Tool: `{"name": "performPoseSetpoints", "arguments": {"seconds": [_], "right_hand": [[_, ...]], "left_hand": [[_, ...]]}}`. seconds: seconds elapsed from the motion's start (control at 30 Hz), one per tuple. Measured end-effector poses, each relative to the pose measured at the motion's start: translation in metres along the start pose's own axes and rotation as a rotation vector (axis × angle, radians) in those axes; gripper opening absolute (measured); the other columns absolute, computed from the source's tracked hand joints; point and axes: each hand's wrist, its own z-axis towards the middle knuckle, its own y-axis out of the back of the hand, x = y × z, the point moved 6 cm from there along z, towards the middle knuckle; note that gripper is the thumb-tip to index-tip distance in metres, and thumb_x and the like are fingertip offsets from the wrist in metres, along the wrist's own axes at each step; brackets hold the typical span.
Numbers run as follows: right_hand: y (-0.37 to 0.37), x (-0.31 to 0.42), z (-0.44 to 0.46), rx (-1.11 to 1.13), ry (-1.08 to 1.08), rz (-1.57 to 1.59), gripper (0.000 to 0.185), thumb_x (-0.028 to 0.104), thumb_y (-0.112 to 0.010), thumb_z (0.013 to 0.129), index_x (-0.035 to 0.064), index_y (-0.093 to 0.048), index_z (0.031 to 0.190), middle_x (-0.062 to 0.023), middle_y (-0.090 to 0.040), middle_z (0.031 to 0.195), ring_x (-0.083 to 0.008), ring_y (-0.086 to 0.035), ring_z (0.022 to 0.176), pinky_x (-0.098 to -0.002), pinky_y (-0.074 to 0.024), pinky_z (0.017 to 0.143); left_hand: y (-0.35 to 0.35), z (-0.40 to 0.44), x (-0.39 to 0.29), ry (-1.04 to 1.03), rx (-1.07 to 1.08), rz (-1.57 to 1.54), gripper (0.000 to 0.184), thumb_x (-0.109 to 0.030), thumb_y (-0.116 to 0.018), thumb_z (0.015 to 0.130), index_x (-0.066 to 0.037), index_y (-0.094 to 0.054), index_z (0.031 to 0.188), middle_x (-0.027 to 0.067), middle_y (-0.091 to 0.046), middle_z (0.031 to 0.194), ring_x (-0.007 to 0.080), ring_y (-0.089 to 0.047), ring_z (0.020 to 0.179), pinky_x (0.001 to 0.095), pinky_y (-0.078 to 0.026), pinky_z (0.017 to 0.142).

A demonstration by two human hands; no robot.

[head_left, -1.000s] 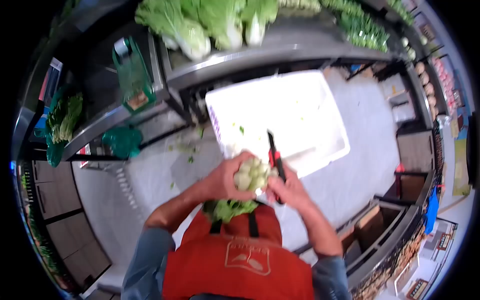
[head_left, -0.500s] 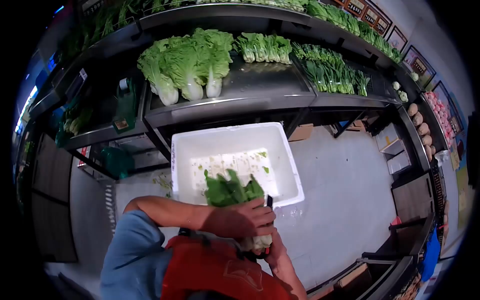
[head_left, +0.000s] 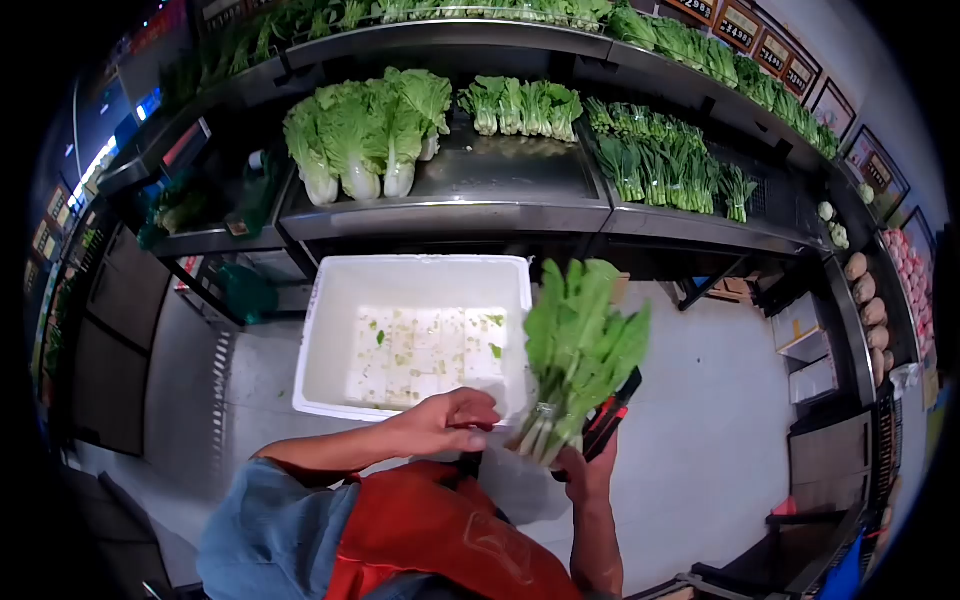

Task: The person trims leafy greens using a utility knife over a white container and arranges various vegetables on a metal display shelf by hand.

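A bunch of leafy greens (head_left: 580, 335) stands upright, leaves up, with its pale stems at the bottom. My right hand (head_left: 592, 468) is closed around the stem base and also holds a black and red knife (head_left: 606, 425) beside the bunch. Left of the stems, my left hand (head_left: 450, 420) has its fingers apart and curved, holding nothing. Behind my left hand sits a white foam box (head_left: 312, 345) with leaf scraps on its bottom.
Beyond the box runs a metal shelf (head_left: 450, 218) with Chinese cabbages (head_left: 365, 140), short greens (head_left: 520, 107) and bundled greens (head_left: 655, 160). Dark wooden units (head_left: 832, 452) stand at the right. A green bag (head_left: 247, 292) hangs below the shelf at left.
The greens have swung upright and to the right in my right hand. My left hand has come off them and moved left. The view has shifted, with the box now further left.
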Motion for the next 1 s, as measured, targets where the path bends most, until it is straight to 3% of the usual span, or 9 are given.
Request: {"name": "performPoseSetpoints", "arguments": {"seconds": [0.07, 0.27, 0.43, 0.57, 0.63, 0.73, 0.8, 0.83, 1.0], "right_hand": [[0.003, 0.019, 0.025, 0.077, -0.012, -0.104, 0.08, -0.001, -0.078, 0.07, 0.0014, -0.039, 0.139, -0.0073, -0.062, 0.117, -0.0172, -0.063, 0.101, -0.0315, -0.0526, 0.087], [-0.001, 0.021, 0.061, 0.205, 0.055, -0.618, 0.086, 0.011, -0.087, 0.071, -0.0028, -0.04, 0.142, -0.0119, -0.065, 0.116, -0.0187, -0.063, 0.104, -0.0326, -0.0519, 0.092], [0.038, 0.018, 0.117, 0.27, 0.093, -0.492, 0.069, 0.008, -0.075, 0.083, -0.0006, -0.039, 0.141, -0.0137, -0.067, 0.116, -0.0122, -0.062, 0.083, -0.0274, -0.053, 0.074], [0.124, 0.03, 0.166, 0.188, 0.158, -0.418, 0.05, -0.001, -0.054, 0.091, 0.0005, -0.038, 0.139, -0.0191, -0.067, 0.112, -0.0067, -0.05, 0.053, -0.0226, -0.0436, 0.049], [0.185, 0.044, 0.189, 0.122, -0.035, -0.325, 0.048, 0.001, -0.055, 0.092, 0.001, -0.039, 0.138, -0.0175, -0.067, 0.111, -0.0067, -0.049, 0.052, -0.022, -0.0398, 0.044], [0.295, 0.061, 0.213, -0.199, -0.223, -0.521, 0.048, 0.003, -0.063, 0.088, -0.0005, -0.047, 0.133, -0.0106, -0.065, 0.107, -0.0122, -0.058, 0.073, -0.0234, -0.0461, 0.055], [0.371, 0.064, 0.226, -0.202, -0.095, -0.583, 0.058, 0.007, -0.06, 0.088, 0.0012, -0.041, 0.143, -0.0133, -0.064, 0.111, -0.0108, -0.053, 0.049, -0.0228, -0.0341, 0.035], [0.362, 0.105, 0.217, -0.147, -0.281, -0.651, 0.044, 0.012, -0.062, 0.093, 0.0029, -0.047, 0.133, -0.0123, -0.07, 0.085, -0.0118, -0.049, 0.044, -0.0266, -0.0355, 0.037], [0.419, 0.138, 0.253, -0.285, -0.388, -0.565, 0.052, 0.011, -0.06, 0.088, 0.0021, -0.044, 0.137, -0.0148, -0.07, 0.085, -0.0114, -0.039, 0.038, -0.0252, -0.0267, 0.033]], "left_hand": [[-0.013, 0.048, 0.009, -0.016, 0.074, -0.351, 0.081, -0.032, -0.077, 0.088, -0.001, -0.034, 0.149, 0.0133, -0.051, 0.142, 0.0219, -0.051, 0.128, 0.0361, -0.04, 0.108], [-0.018, 0.112, -0.002, 0.043, -0.067, -0.573, 0.051, -0.012, -0.067, 0.093, -0.004, -0.05, 0.14, 0.0067, -0.063, 0.126, 0.0172, -0.059, 0.115, 0.0323, -0.046, 0.098], [-0.007, 0.167, 0.007, 0.029, -0.312, -0.712, 0.049, -0.009, -0.069, 0.09, -0.003, -0.053, 0.136, 0.0075, -0.065, 0.126, 0.02, -0.063, 0.114, 0.0344, -0.051, 0.098], [0.018, 0.23, 0.018, -0.185, -0.499, -0.579, 0.05, -0.01, -0.07, 0.088, -0.001, -0.052, 0.135, 0.0128, -0.065, 0.126, 0.0218, -0.063, 0.116, 0.0373, -0.051, 0.103], [0.016, 0.265, -0.007, -0.228, -0.57, -0.619, 0.051, -0.011, -0.072, 0.088, 0.0, -0.052, 0.133, 0.0134, -0.065, 0.124, 0.0224, -0.064, 0.114, 0.0382, -0.052, 0.102], [0.026, 0.295, -0.029, -0.35, -0.792, -0.564, 0.053, -0.01, -0.074, 0.086, 0.0, -0.052, 0.132, 0.0123, -0.066, 0.119, 0.0222, -0.066, 0.106, 0.0394, -0.055, 0.095], [0.027, 0.317, -0.041, -0.371, -0.935, -0.631, 0.061, -0.01, -0.078, 0.083, 0.0, -0.048, 0.136, 0.0107, -0.065, 0.121, 0.0214, -0.065, 0.107, 0.0383, -0.055, 0.095], [0.03, 0.328, -0.043, -0.426, -0.949, -0.647, 0.063, -0.01, -0.08, 0.081, 0.0, -0.048, 0.135, 0.0107, -0.064, 0.122, 0.0212, -0.064, 0.109, 0.0379, -0.054, 0.096], [0.04, 0.377, -0.057, -0.448, -1.063, -0.565, 0.07, -0.008, -0.083, 0.077, 0.0, -0.048, 0.137, 0.012, -0.063, 0.125, 0.0218, -0.062, 0.115, 0.0376, -0.049, 0.104]]}}
